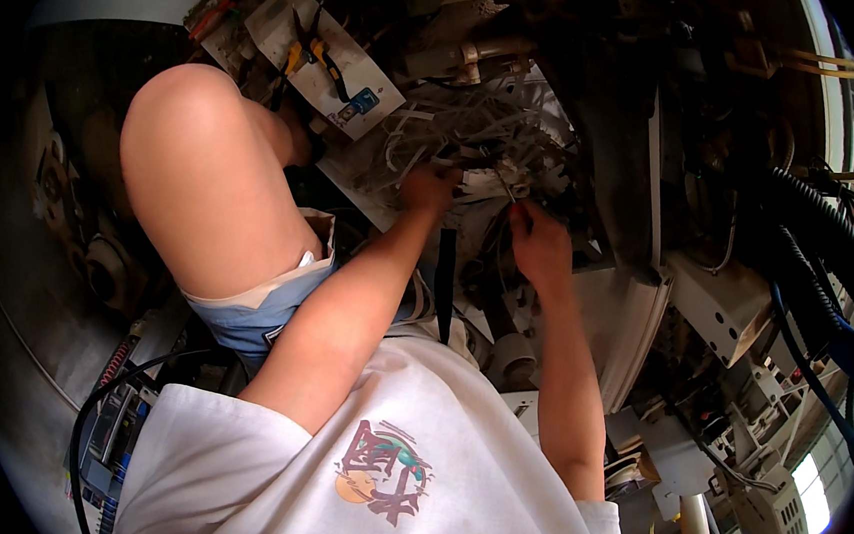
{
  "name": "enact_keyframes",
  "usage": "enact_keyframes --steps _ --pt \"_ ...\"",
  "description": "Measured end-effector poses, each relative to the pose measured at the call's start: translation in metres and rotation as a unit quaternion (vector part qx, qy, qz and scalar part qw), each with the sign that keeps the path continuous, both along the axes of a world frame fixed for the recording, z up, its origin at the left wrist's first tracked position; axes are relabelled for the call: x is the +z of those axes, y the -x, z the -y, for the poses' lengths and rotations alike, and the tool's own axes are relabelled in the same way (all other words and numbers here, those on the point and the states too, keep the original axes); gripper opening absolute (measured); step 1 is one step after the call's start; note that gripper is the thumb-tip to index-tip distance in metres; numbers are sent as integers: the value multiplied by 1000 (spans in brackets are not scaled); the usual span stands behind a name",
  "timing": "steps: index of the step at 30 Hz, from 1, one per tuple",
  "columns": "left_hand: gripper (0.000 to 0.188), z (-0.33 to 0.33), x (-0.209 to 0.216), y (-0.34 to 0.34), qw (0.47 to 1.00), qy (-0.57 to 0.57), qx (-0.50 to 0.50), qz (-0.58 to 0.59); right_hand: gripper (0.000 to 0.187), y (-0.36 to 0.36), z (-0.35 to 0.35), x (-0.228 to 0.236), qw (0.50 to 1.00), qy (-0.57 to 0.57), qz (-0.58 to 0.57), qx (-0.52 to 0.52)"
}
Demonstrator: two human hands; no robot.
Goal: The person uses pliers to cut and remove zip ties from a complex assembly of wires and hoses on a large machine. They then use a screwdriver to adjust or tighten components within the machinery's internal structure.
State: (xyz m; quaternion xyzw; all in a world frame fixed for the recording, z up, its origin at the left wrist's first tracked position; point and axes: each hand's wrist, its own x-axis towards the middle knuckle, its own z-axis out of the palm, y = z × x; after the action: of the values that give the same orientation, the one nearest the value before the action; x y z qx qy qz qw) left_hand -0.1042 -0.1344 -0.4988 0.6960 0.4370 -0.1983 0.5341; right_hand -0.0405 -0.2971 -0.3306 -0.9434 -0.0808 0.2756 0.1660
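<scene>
My right hand (541, 244) is closed around the handle of what looks like a screwdriver (507, 185). Its thin metal shaft points up and left to a pale part inside the dark machine cavity. To the left, my left hand (428, 189) has its fingers curled at the near edge of that part; shadow hides what they grip. Thin pale strips (459, 119) lie tangled just beyond both hands. Pliers (313, 52) with yellow and black handles rest on a light flat panel (277, 29) at the upper left, beside a small blue item (362, 101).
My bare knee (194, 108) is raised at the left. Dark machine parts surround the cavity. A pale box (720, 305) and black corrugated hoses (832, 214) are on the right. A black cable (82, 441) curves along the lower left.
</scene>
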Motion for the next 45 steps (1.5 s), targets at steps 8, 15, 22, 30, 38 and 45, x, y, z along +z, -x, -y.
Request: enact_keyframes --steps 8,15,22,30,38,45 --pt "31 8 18 6 999 1 -30 40 28 -3 9 -18 998 17 38 51" --pt "21 18 16 8 991 -78 -74 83 25 -18 3 -8 985 108 1 135" --pt "18 29 8 3 991 -97 -43 86 26 -29 7 4 981 118 -3 153" --pt "15 33 -10 3 985 -125 -65 95 27 -42 12 24 989 90 -33 113" --pt "22 22 -15 6 994 -74 -52 56 33 -21 14 95 987 12 -114 -109" --pt "35 14 5 -1 998 -19 -55 27 37 -14 13 56 957 -64 -209 -192"
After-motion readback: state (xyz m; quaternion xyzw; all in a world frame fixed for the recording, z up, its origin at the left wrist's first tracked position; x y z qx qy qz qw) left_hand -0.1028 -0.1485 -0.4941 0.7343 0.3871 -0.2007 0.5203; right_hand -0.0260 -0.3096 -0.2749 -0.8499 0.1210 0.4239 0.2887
